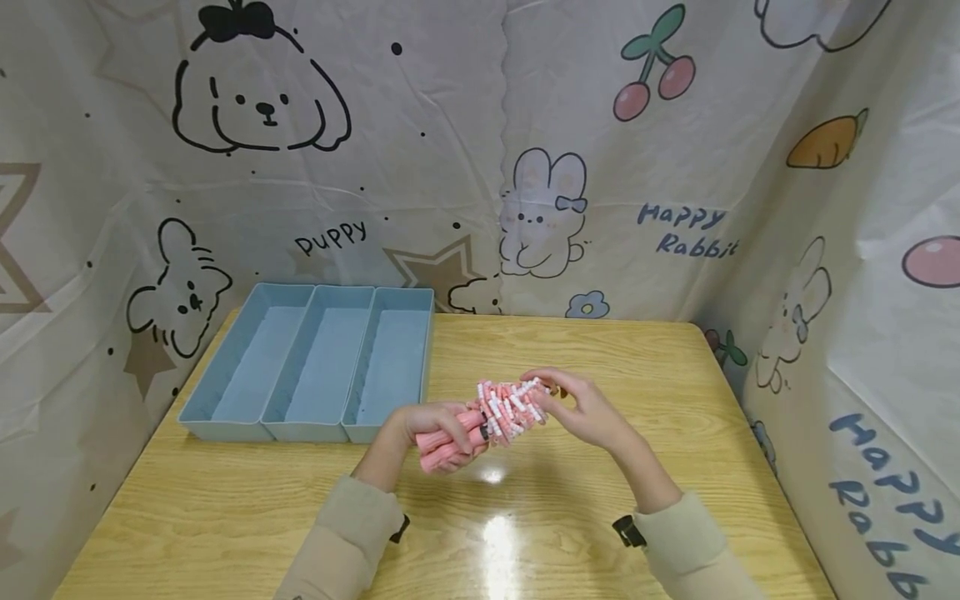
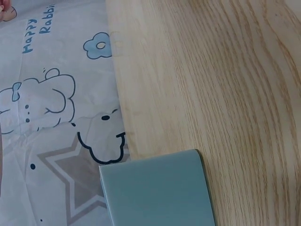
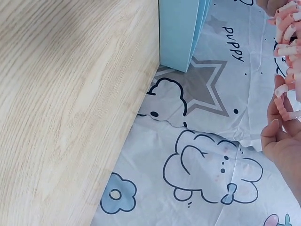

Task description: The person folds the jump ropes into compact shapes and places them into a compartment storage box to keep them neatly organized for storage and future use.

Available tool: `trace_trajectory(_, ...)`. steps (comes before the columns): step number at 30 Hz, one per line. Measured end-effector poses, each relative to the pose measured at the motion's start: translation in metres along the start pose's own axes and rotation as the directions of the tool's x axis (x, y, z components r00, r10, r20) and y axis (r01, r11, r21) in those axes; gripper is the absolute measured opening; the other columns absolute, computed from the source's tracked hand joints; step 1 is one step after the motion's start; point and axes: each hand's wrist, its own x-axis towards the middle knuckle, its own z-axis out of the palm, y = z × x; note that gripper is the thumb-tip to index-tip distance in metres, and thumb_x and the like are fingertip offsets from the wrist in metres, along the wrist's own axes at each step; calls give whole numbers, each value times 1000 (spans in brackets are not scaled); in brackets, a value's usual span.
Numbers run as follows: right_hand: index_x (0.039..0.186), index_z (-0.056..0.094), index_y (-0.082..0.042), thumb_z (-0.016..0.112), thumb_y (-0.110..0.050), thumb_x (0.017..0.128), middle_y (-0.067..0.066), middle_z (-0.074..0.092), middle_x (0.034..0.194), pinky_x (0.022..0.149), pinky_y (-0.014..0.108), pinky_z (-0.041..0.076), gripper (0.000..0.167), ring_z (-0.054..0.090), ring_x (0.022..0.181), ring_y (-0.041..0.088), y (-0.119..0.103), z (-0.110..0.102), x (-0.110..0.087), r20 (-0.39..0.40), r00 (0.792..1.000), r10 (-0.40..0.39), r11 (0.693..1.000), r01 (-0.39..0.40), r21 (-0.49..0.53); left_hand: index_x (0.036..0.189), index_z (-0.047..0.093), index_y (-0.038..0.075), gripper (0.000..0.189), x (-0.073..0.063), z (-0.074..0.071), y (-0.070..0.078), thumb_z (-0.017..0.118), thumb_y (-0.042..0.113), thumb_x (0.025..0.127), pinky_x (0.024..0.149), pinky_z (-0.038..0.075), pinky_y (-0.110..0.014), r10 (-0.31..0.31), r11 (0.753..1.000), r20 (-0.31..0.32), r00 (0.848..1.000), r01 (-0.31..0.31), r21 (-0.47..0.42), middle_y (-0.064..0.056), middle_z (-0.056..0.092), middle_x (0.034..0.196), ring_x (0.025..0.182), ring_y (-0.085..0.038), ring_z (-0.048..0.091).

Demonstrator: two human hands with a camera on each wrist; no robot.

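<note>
A folded bundle of beaded jump rope (image 1: 512, 408), with pink and white beads, is held above the table in the head view. My left hand (image 1: 442, 429) grips its two pink handles (image 1: 442, 446), which lie side by side. At the beaded end, my right hand (image 1: 585, 408) has its fingers and thumb about the outer loops. The right wrist view shows the right hand (image 3: 284, 136) at the edge of the picture, by a loop of beads (image 3: 282, 103). Only a sliver of a hand appears in the left wrist view's top corner.
A light blue tray (image 1: 347, 429) with three long compartments stands at the table's back left, left of the hands. The wooden table (image 1: 600, 350) has printed cloth (image 1: 450, 150) hanging behind it and along both sides.
</note>
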Motion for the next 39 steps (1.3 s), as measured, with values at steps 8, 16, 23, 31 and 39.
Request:
trace_trajectory(8,117,60,-10,55,-13,90,-3,63,87,63,27,44,28,52,72,14,-2,5,3,-18,997,69,998,-69,-4,84,47,5,6,-5,11,8,46,5,78,45,37,-20,46,999,2,999,-46,9,1,48,58,47,-8,44)
trace_trajectory(16,125,51,3,49,-6,92,18,55,124,97,54,34,34,48,117,35,-22,0,5,-11,998,64,995,-63,74,88,47,6,11,-7,10,10,42,3,80,47,37,-21,41,999,-23,999,-41,-8,0,48,60,49,-8,44)
trace_trajectory(23,133,45,-9,51,-13,92,11,45,135,103,53,27,41,40,125,26,-6,5,8,-97,995,32,994,-22,104,89,47,6,11,-5,-3,-2,42,2,81,46,40,-24,46,999,-52,998,-45,10,0,50,60,48,-10,45)
trace_trajectory(31,111,54,12,52,7,86,26,57,108,89,29,38,25,51,102,37,-32,8,19,-393,919,23,995,17,98,90,46,6,12,-12,-9,-11,44,1,80,48,40,-24,79,995,-155,985,-87,-47,-2,51,63,50,-10,46)
trace_trajectory(39,96,60,5,58,5,83,14,62,85,71,18,39,13,54,79,22,15,37,29,-593,803,-60,997,73,-2,92,46,4,13,-26,-14,-17,46,0,80,47,41,-23,176,980,-284,942,-194,-36,-3,50,63,48,-11,47)
